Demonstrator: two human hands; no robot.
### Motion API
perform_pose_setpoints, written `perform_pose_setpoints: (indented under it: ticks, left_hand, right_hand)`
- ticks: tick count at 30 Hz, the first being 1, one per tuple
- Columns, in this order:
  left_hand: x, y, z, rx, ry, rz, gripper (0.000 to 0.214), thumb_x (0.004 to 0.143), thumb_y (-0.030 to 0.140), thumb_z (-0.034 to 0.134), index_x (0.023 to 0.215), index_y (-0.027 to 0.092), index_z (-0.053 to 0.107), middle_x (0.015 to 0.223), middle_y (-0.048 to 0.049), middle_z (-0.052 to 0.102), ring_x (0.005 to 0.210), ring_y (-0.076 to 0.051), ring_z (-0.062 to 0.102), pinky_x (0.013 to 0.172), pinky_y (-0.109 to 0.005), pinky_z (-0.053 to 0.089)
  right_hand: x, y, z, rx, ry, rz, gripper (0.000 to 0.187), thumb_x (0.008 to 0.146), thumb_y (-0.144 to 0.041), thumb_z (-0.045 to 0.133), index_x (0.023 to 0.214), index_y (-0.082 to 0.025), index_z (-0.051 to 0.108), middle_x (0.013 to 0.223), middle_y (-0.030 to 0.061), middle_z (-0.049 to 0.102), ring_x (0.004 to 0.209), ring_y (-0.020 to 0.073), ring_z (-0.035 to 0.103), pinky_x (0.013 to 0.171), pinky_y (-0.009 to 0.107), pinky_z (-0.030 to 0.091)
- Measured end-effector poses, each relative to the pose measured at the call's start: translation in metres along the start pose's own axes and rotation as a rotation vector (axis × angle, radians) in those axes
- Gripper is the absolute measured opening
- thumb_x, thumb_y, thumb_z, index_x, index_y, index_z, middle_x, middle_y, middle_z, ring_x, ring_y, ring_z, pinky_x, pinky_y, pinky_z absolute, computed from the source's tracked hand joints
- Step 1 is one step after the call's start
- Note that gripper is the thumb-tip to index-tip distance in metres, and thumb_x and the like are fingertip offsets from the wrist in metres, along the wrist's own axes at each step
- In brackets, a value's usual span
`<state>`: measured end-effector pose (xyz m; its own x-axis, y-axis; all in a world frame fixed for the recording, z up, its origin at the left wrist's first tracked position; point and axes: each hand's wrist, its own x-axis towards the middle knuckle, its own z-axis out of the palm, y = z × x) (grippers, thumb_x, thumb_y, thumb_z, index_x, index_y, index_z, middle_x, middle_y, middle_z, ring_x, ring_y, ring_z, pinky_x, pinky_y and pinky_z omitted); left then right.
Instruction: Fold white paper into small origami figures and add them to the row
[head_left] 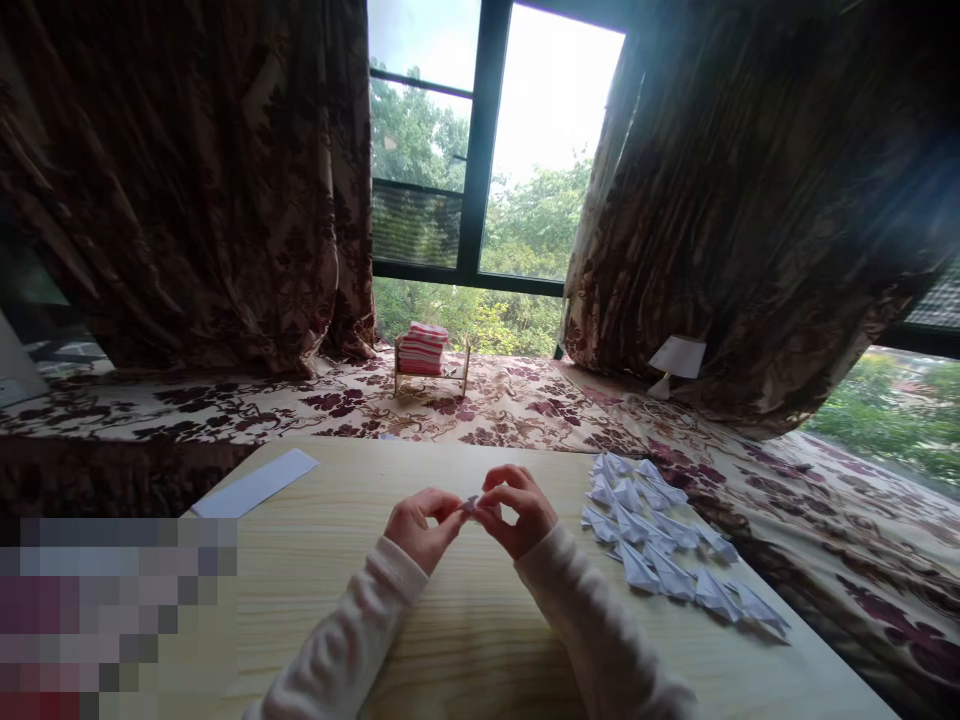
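Between my two hands, above the middle of the wooden table (360,620), is a small piece of folded paper (471,504). My left hand (424,525) pinches its left side between thumb and fingertips. From the other side my right hand (519,508) pinches it in the same way. The fingers cover most of the paper, so its full shape is hidden. To the right, several white folded paper pieces (645,530) with pointed tips lie in rows on the tabletop.
A white paper strip stack (259,482) lies at the table's far left. Behind the table, a floral-covered ledge (517,400) carries a small rack (466,370) with folded red-and-white cloths (424,350) and a small lamp (677,357). Patterned curtains (247,200) flank the window.
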<state>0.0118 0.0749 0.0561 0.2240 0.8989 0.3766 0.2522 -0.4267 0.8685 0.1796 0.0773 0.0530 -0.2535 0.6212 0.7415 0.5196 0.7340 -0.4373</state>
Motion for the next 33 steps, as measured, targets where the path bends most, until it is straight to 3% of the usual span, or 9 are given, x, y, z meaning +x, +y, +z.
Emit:
perform_pose_setpoints:
  ticks: [5,14,17,22,29,33]
  left_hand:
    - [0.000,0.006,-0.006,-0.027,-0.074,-0.006,0.023,0.072,0.034,0.058,0.066,0.013,0.065,0.060,-0.0029,0.061,0.060,-0.014,0.052,0.058,-0.024,0.040]
    - [-0.004,0.007,0.000,-0.048,-0.033,-0.005,0.026,0.074,0.034,0.055,0.055,0.016,0.053,0.052,0.0025,0.049,0.054,-0.011,0.044,0.055,-0.024,0.035]
    - [-0.004,0.003,0.002,-0.081,-0.023,-0.029,0.025,0.071,0.034,0.058,0.054,0.016,0.055,0.051,0.0017,0.051,0.054,-0.011,0.045,0.054,-0.023,0.035]
    - [0.003,-0.011,0.004,-0.195,0.014,-0.093,0.027,0.068,0.040,0.057,0.060,0.015,0.060,0.053,0.0003,0.056,0.053,-0.012,0.048,0.052,-0.023,0.037]
    - [0.008,-0.022,-0.003,-0.203,0.110,-0.123,0.027,0.067,0.040,0.058,0.060,0.015,0.060,0.049,0.0021,0.051,0.049,-0.010,0.042,0.050,-0.023,0.033]
    - [0.009,-0.021,-0.006,-0.167,0.147,-0.091,0.024,0.065,0.038,0.060,0.055,0.016,0.059,0.050,0.0020,0.050,0.053,-0.012,0.044,0.053,-0.024,0.034]
  right_hand:
    - [-0.001,0.006,0.002,0.143,-0.004,0.072,0.007,0.071,-0.023,0.064,0.066,-0.018,0.061,0.073,0.0026,0.057,0.067,0.0149,0.052,0.060,0.029,0.045]
    - [-0.001,-0.003,0.004,0.341,-0.016,0.179,0.016,0.069,-0.025,0.063,0.057,-0.018,0.054,0.068,0.0006,0.053,0.064,0.0136,0.049,0.057,0.028,0.042]
    - [-0.004,-0.003,0.011,0.397,0.008,0.258,0.023,0.067,-0.025,0.064,0.052,-0.017,0.048,0.064,-0.0013,0.049,0.058,0.0111,0.046,0.054,0.026,0.041]
    - [-0.010,0.004,0.030,0.495,0.068,0.451,0.032,0.070,-0.041,0.061,0.054,-0.016,0.048,0.066,0.0006,0.052,0.049,0.0095,0.048,0.041,0.023,0.041]
    - [-0.006,0.011,0.023,0.435,0.131,0.538,0.034,0.069,-0.048,0.060,0.067,-0.014,0.064,0.078,0.0066,0.059,0.065,0.0147,0.054,0.050,0.023,0.041]
    - [-0.006,0.011,0.019,0.379,0.130,0.529,0.030,0.071,-0.044,0.059,0.065,-0.014,0.063,0.059,0.0010,0.053,0.052,0.0107,0.045,0.046,0.022,0.034]
